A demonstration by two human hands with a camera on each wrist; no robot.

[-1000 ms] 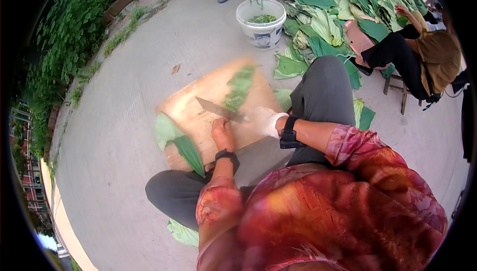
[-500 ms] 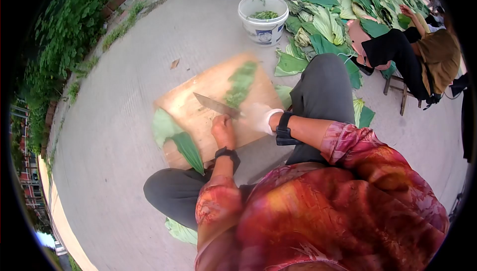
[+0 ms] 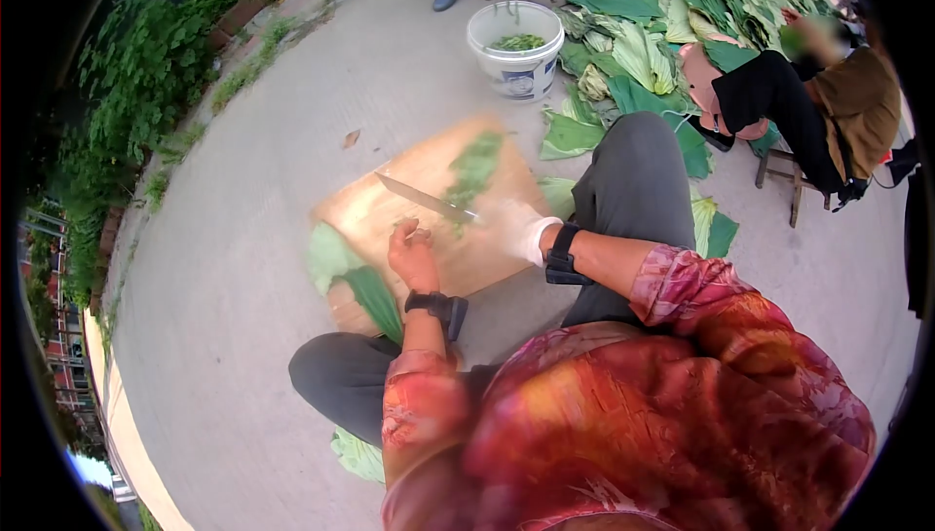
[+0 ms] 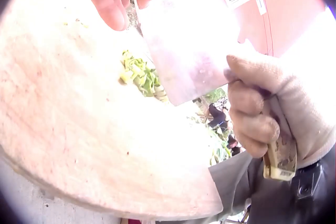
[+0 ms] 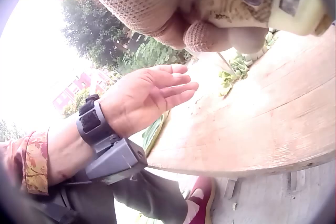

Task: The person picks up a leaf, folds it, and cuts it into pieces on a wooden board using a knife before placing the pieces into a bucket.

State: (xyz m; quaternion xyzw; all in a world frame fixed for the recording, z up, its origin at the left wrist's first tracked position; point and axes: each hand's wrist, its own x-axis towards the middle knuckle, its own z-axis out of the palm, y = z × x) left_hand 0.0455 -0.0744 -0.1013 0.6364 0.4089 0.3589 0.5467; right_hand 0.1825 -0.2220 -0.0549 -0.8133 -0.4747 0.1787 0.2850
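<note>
Right hand [image 3: 516, 231] clamped on the knife [image 3: 424, 198], greens [image 3: 474, 170] at its 11 o'clock on the board [image 3: 351, 202]; left hand [image 3: 413, 253] at 9, fingers loosely out.

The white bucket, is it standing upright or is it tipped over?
Upright. The white bucket stands on the ground with its open mouth facing up, and green pieces lie inside.

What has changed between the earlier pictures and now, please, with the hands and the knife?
The left hand has moved left, away from the knife, and its curled fingers have opened. The blade has shifted slightly forward, away from the person. The gloved right hand still grips the knife; the chopped greens and bucket stayed in place.
</note>
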